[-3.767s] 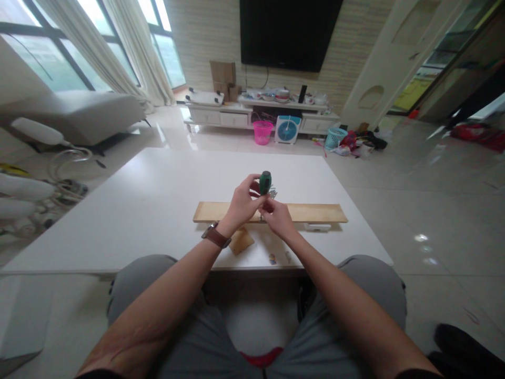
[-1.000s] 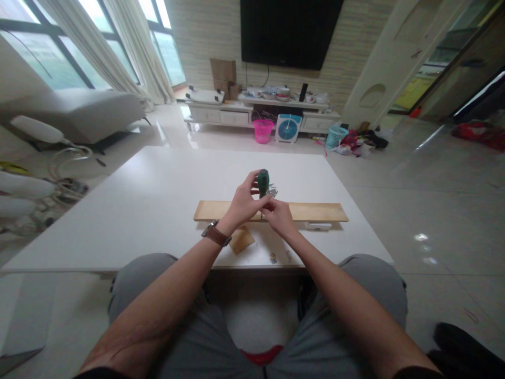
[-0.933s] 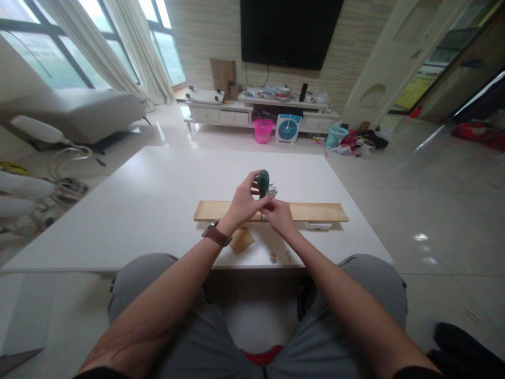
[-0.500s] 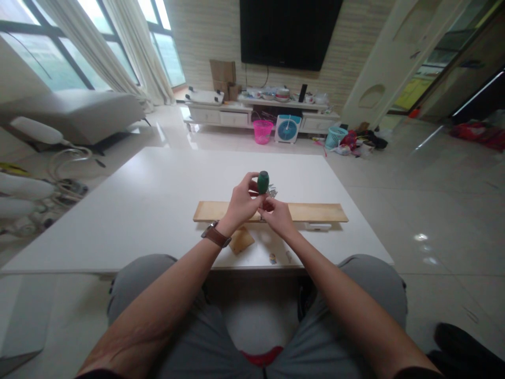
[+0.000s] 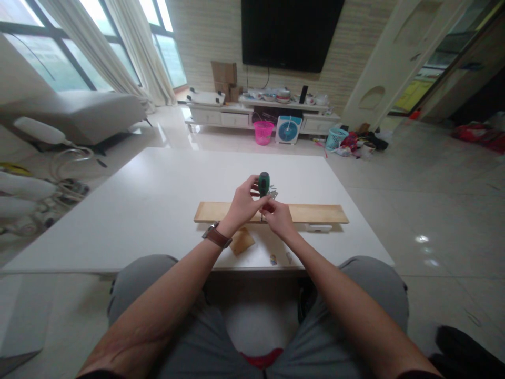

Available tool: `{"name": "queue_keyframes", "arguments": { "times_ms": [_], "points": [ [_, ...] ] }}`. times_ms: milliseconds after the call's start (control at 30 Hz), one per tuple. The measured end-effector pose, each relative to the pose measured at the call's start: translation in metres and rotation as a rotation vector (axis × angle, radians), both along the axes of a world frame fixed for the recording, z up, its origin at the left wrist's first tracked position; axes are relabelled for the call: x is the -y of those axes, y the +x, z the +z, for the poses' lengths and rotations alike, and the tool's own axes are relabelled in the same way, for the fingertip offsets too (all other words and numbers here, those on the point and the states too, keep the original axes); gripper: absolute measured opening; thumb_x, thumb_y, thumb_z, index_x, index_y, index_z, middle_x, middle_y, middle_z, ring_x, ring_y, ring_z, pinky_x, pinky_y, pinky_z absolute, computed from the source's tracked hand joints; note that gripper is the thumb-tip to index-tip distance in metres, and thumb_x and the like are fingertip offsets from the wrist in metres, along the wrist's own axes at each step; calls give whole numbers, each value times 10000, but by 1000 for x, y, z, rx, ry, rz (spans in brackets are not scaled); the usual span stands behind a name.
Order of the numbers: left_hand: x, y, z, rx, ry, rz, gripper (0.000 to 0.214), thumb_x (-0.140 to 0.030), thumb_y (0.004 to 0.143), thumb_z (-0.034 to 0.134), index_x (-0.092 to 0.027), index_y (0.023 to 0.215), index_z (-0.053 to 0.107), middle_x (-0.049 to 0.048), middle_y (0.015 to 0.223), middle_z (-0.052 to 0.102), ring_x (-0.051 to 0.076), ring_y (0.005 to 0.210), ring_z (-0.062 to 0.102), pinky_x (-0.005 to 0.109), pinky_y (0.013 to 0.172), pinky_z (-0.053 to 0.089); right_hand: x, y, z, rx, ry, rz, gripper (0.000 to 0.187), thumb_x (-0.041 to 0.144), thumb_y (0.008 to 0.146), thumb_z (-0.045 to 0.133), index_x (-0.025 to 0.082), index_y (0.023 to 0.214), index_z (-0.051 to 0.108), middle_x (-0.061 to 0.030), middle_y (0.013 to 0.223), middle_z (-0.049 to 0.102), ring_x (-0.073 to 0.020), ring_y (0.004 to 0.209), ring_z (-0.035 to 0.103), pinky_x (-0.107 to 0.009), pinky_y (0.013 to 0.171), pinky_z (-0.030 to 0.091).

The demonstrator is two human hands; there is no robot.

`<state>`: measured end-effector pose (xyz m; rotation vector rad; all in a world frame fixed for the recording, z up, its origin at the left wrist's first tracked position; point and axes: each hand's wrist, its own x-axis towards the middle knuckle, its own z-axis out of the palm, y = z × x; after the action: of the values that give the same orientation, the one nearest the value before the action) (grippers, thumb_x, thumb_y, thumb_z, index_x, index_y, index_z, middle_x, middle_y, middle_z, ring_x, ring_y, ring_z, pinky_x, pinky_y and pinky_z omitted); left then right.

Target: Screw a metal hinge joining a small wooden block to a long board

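A long wooden board (image 5: 315,212) lies across the white table (image 5: 158,200). My left hand (image 5: 241,206), with a brown watch at the wrist, is closed round the green handle of a screwdriver (image 5: 263,183) that stands upright on the board. My right hand (image 5: 278,217) is pinched at the lower end of the shaft, on something small that I cannot make out. A few small metal pieces (image 5: 272,194) lie just behind the hands.
A small wooden piece (image 5: 241,241) lies near the table's front edge, with two tiny items (image 5: 273,258) beside it and a small white object (image 5: 317,228) right of my hands. A TV stand, pink basket (image 5: 263,131) and fan stand far behind; a sofa is at the left.
The hands stay in the same place on the board. The screwdriver handle shifts slightly between frames, with my left fingers regripping round it.
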<state>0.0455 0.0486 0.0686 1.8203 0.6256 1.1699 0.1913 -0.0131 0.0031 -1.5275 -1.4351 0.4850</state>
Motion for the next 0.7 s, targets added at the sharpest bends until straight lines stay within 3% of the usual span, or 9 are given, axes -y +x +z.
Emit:
{"name": "queue_keyframes", "arguments": {
  "times_ms": [200,333,533,700],
  "points": [
    [3,-2,6,-24,53,53,359,-292,768,924,-199,1012,677,20,984,731,162,882,718,270,733,662,-1,-1,1,6,2,-30,93,272,832,752,249,792,671,11,736,741,-190,702,651,-312,708,498],
    [2,-2,5,-28,25,51,298,-243,787,890,-203,990,676,-9,871,733,154,817,722,286,762,677,0,-2,4,8,10,-24,147,266,842,762,247,756,645,15,733,733,-182,706,654,-312,735,513],
    [-7,1,-8,50,-41,-14,521,-100,810,745,-217,1305,631,39,1008,789,176,921,783,311,846,682,2,-3,6,-11,1,33,117,260,903,686,238,787,688,4,766,772,-176,744,710,-295,763,537],
    [-7,3,-11,105,-65,-138,660,-108,843,694,-247,1470,540,74,1153,796,189,1002,805,374,963,674,0,-2,3,-20,-3,12,84,237,890,699,231,814,733,-12,795,805,-191,749,721,-308,765,524]
  ]
}}
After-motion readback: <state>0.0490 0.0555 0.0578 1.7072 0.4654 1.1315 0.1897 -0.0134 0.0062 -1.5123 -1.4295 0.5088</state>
